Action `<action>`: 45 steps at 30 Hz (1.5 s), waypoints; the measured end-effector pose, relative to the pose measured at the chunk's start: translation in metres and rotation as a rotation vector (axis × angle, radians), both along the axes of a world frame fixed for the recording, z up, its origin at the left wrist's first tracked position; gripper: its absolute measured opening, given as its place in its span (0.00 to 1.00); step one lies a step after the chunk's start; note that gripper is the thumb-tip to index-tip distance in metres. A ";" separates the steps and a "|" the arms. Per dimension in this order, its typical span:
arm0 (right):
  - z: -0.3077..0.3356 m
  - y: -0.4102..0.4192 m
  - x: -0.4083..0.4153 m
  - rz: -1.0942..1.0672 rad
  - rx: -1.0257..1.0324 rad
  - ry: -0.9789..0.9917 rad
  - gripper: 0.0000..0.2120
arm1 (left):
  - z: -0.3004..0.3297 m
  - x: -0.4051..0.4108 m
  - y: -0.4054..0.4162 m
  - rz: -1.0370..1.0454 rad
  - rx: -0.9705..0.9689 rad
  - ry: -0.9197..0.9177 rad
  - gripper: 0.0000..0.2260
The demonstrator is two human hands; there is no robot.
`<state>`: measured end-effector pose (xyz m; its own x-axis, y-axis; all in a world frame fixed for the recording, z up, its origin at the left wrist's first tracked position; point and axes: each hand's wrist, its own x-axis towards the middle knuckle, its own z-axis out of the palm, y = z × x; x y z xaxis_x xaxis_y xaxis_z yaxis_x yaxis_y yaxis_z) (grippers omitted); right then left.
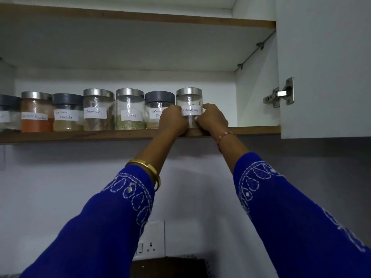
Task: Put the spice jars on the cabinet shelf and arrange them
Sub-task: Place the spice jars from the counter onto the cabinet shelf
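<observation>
1. Both hands are up at the wooden-edged cabinet shelf [100, 135], centre-right of the frame, clamped on one jar from either side.
2. Held jar: clear glass spice jar with a steel lid and a white handwritten label reading roughly "Cinnamon" [189, 101]. It stands upright on the shelf at the right end of the row, base near the front edge.
3. Left hand [173, 121] – fingers curled against the jar's left side, covering part of the neighbouring jar's label. Gold bangle [149, 169] on that forearm.
4. Right hand [212, 119] – fingers curled against the jar's right side, thumb up by the label edge. Red thread band [223, 137] at the wrist.
5. Row to the left, all upright and close-packed, right to left:
   - grey-lidded clear jar of tan powder, label partly hidden [155, 109]
   - steel-lidded jar of green seeds labelled "Fennel" [130, 109]
   - steel-lidded jar with brown sticks, label hard to read [98, 109]
   - grey-lidded jar of pale powder labelled "Masala" [67, 113]
   - steel-lidded jar of orange-red powder [36, 112]
   - one more grey-lidded jar cut off at the left edge [8, 113]
6. Shelf space right of the held jar is bare up to the white cabinet side wall [257, 87].
7. Open white cabinet door [325, 67] at right, steel hinge [281, 93] on it.
8. Blue embroidered sleeves [291, 217] fill the lower frame; a white wall socket [152, 239] sits between them.
</observation>
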<state>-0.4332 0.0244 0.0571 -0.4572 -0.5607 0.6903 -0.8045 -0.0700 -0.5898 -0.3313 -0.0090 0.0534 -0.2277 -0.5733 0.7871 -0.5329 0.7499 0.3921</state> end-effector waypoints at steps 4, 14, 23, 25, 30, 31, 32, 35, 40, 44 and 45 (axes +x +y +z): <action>-0.001 0.011 0.002 0.114 0.022 -0.013 0.17 | -0.004 0.000 0.009 -0.017 0.023 0.005 0.12; -0.098 0.065 0.049 0.340 -0.476 -0.219 0.14 | -0.106 0.014 0.061 -0.317 -0.186 0.407 0.16; -0.238 0.089 0.068 0.312 -0.288 -0.375 0.16 | -0.224 0.046 0.101 -0.201 0.068 0.458 0.15; -0.271 0.088 0.073 0.313 -0.219 -0.396 0.16 | -0.248 0.058 0.104 -0.174 0.128 0.455 0.15; -0.344 0.082 0.095 0.356 -0.038 -0.456 0.17 | -0.302 0.097 0.098 -0.124 0.250 0.432 0.15; -0.356 0.080 0.100 0.368 0.005 -0.465 0.17 | -0.313 0.106 0.094 -0.113 0.280 0.437 0.15; -0.368 0.077 0.106 0.372 0.044 -0.462 0.18 | -0.323 0.116 0.089 -0.103 0.304 0.439 0.15; -0.401 0.064 0.126 0.370 0.147 -0.426 0.19 | -0.355 0.145 0.065 -0.076 0.387 0.431 0.14; -0.444 0.037 0.156 0.373 0.345 -0.431 0.22 | -0.404 0.188 0.029 0.013 0.511 0.415 0.14; -0.471 0.013 0.174 0.340 0.548 -0.395 0.25 | -0.442 0.215 0.003 0.050 0.689 0.356 0.14; -0.479 0.008 0.178 0.347 0.595 -0.370 0.26 | -0.452 0.220 -0.002 0.056 0.743 0.347 0.15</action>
<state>-0.2552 0.0322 -0.4215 -0.3302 -0.9416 0.0654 -0.5380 0.1308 -0.8327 -0.1117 -0.0109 -0.3987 0.0029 -0.9759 0.2183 -0.3188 0.2060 0.9252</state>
